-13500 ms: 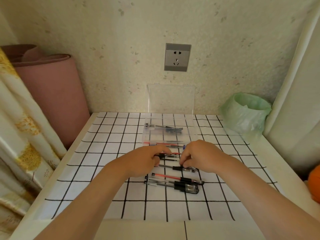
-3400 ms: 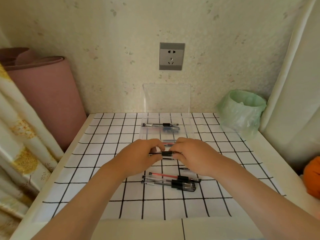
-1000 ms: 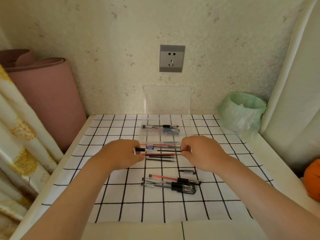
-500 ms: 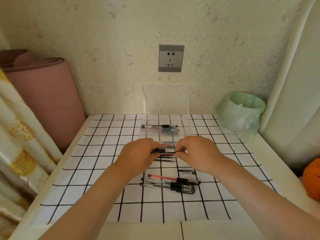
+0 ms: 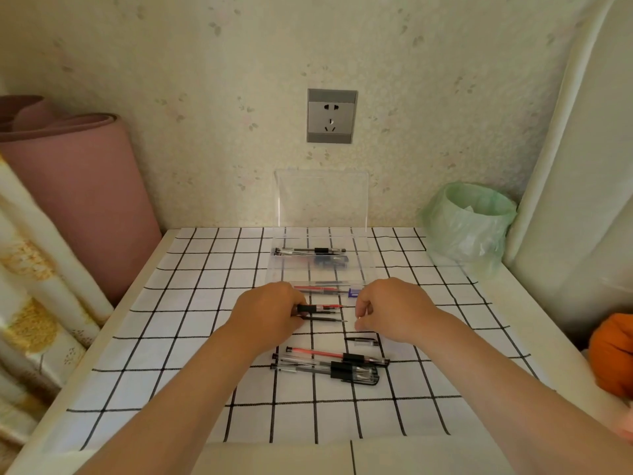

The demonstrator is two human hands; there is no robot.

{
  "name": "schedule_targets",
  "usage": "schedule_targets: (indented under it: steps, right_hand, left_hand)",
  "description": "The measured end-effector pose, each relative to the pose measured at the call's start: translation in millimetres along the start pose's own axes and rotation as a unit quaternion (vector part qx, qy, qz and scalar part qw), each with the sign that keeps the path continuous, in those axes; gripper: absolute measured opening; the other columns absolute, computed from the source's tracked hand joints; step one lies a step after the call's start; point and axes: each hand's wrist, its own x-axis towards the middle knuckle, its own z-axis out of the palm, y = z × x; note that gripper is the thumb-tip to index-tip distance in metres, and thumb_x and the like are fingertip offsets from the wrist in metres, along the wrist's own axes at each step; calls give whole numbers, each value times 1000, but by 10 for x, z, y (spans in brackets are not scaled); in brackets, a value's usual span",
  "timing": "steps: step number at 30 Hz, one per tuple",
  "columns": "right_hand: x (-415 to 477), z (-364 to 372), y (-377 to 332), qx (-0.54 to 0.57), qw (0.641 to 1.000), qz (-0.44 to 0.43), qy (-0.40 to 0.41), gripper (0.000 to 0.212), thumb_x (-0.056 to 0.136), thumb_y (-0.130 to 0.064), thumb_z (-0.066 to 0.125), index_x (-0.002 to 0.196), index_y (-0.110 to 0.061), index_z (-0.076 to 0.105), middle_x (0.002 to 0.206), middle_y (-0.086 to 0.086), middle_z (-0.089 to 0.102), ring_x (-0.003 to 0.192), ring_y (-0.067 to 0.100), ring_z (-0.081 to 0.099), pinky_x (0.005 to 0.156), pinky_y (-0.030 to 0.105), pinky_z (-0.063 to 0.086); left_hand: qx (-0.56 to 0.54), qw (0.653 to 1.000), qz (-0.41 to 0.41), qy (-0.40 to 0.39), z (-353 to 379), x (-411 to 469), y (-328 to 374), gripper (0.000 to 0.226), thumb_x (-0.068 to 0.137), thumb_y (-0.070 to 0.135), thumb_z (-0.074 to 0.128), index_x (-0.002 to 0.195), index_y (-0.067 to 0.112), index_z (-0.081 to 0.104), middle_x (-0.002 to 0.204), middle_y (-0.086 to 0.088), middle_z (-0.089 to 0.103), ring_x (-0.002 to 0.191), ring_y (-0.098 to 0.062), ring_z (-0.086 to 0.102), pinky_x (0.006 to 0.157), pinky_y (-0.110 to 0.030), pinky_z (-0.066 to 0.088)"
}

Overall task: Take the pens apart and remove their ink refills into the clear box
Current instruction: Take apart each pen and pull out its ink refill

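While my forearms reach in from the bottom edge, the nearest things on the checked cloth [image 5: 171, 337] are a small bunch of whole pens [image 5: 329, 363], side by side, probably the ones not yet taken apart. Just beyond them lies a small loose pen piece [image 5: 363, 341].

Next come my hands, close together over the middle of the cloth. My left hand [image 5: 270, 313] curls around the black grip of a red pen [image 5: 320, 307], whose thin red refill points right, toward my other hand, I think so it can be pulled free. My right hand [image 5: 387, 310] has its thumb and forefinger drawn in near that tip; whether they pinch anything I cannot tell. Two dark refills [image 5: 322, 318] lie on the cloth under the held pen.

Just behind my hands sits the clear box [image 5: 363, 269], with refills in its front section and pens further back. Its lid [image 5: 322, 197] stands open against the wall, so nothing blocks the drop. Farther off are a green-lined bin [image 5: 469, 228] on the right, a pink rolled mat [image 5: 68, 186] on the left, and a wall socket [image 5: 331, 115].
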Motion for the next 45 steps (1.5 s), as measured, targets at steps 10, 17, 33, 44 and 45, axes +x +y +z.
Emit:
schedule_targets:
  steps: [10, 17, 33, 44, 45]
  right_hand:
    - [100, -151, -90, -19, 993, -25, 114, 15, 93, -38, 56, 103, -36, 68, 95, -15, 67, 84, 6, 59, 67, 24, 44]
    - [707, -285, -259, -142, 986, -54, 64, 20, 96, -29, 52, 105, -33, 70, 105, -9, 69, 93, 16, 63, 72, 27, 45]
    - [989, -285, -455, -242, 968, -50, -50, 17, 81, -15, 56, 72, -22, 69, 75, -1, 66, 74, 21, 64, 66, 33, 57]
    - [292, -470, -255, -62, 993, -48, 92, 21, 92, -27, 61, 107, -36, 72, 102, -15, 70, 93, 11, 63, 79, 29, 50]
    - [208, -441, -222, -48, 992, -44, 105, 21, 92, -27, 60, 107, -37, 72, 102, -16, 70, 94, 10, 63, 79, 28, 50]
  left_hand:
    - [-37, 999, 19, 10, -72, -24, 5, 26, 90, 43, 60, 114, 34, 66, 99, 9, 60, 82, -11, 55, 66, -26, 44]
    - [-65, 996, 26, 49, -189, -45, -51, 29, 98, 44, 48, 111, 30, 70, 67, 10, 47, 68, -13, 53, 57, -25, 39]
    - [-67, 995, 18, 71, -278, -59, -118, 30, 101, 43, 40, 124, 36, 58, 103, 7, 67, 80, -11, 51, 65, -25, 39]
    - [-46, 998, -24, 24, -263, -78, -218, 25, 103, 30, 38, 116, 35, 59, 100, 7, 66, 85, -13, 59, 61, -24, 37]
    - [-46, 998, -26, 25, -267, -84, -224, 26, 103, 28, 37, 116, 36, 59, 100, 8, 66, 85, -13, 58, 60, -24, 37]
